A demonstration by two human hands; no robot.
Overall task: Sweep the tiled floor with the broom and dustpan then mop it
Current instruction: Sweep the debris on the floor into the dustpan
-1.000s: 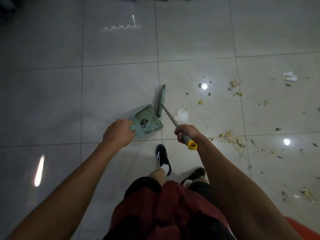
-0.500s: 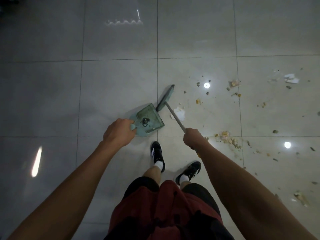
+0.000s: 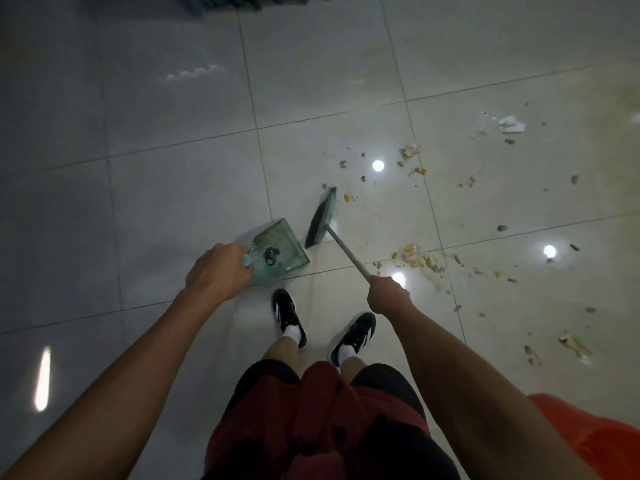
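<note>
A pale green dustpan (image 3: pixel 280 251) lies flat on the tiled floor with a small dark clump of dirt inside it. My left hand (image 3: pixel 218 271) grips its handle at the near left end. A short green broom (image 3: pixel 322 218) stands on the floor just right of the pan's open edge, its head angled along that edge. My right hand (image 3: pixel 389 294) is closed around the broom's grey shaft. A white paper scrap (image 3: pixel 334 225) peeks out behind the broom head. Yellowish crumbs (image 3: pixel 420 258) and dark bits are strewn over the tiles to the right.
My two feet in black shoes (image 3: pixel 289 317) stand just behind the dustpan. A torn white paper (image 3: pixel 512 125) lies far right among more debris. An orange object (image 3: pixel 588 438) fills the lower right corner. Dark furniture (image 3: pixel 256 1) edges the top.
The broom head has swung out to the right, away from the dustpan's mouth, and my right hand has moved right with it. The dustpan and my left hand have stayed put.
</note>
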